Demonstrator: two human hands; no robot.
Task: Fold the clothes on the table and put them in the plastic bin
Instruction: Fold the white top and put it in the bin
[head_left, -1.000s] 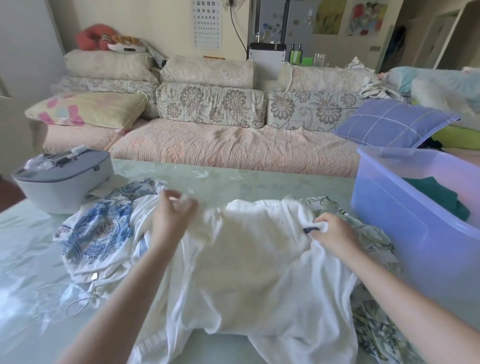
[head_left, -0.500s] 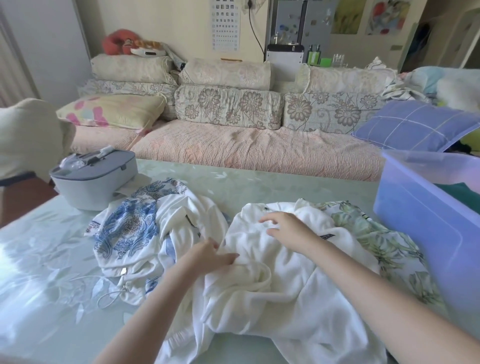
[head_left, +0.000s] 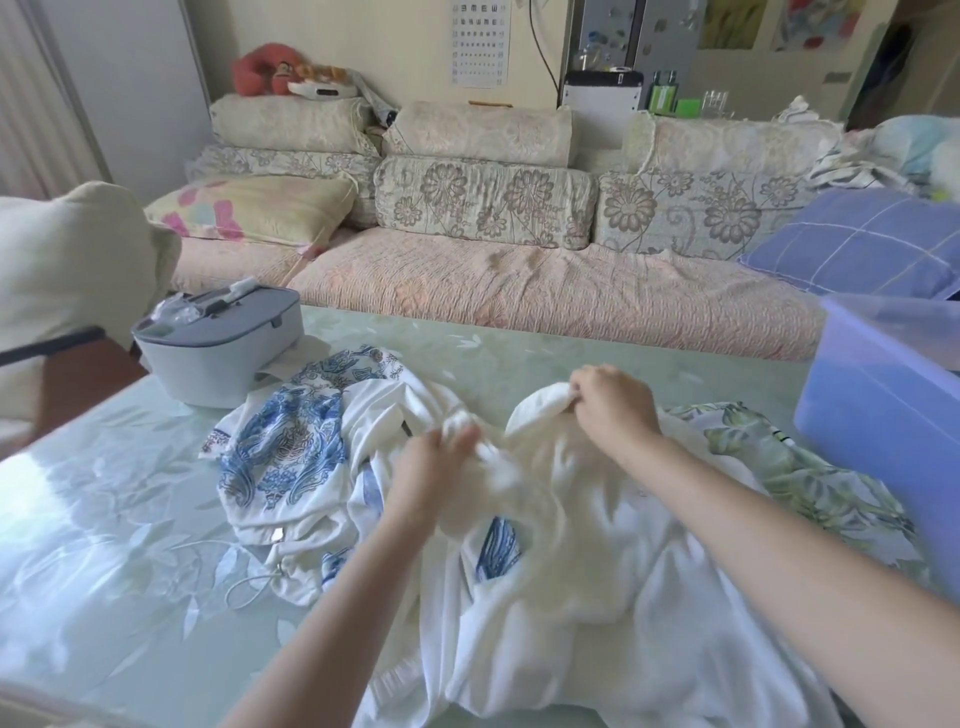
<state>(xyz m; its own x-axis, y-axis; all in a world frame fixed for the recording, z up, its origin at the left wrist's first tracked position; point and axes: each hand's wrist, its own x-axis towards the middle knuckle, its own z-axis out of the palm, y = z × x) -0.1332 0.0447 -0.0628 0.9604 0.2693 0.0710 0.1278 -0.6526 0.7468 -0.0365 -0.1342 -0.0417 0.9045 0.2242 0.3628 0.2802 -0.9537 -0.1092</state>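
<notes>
Now we see the right hand (head_left: 613, 408) pinching the top edge of the white garment (head_left: 571, 597) at centre frame, left hand (head_left: 434, 470) gripping a bunch just beside; cloth trails bottomward, plastic bin (head_left: 883, 410) lies right, nearer the right hand.

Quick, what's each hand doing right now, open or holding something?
Left hand: closed grip on a bunch of the white garment, though blurred.
Right hand: pinching a raised fold of the same white garment.
</notes>
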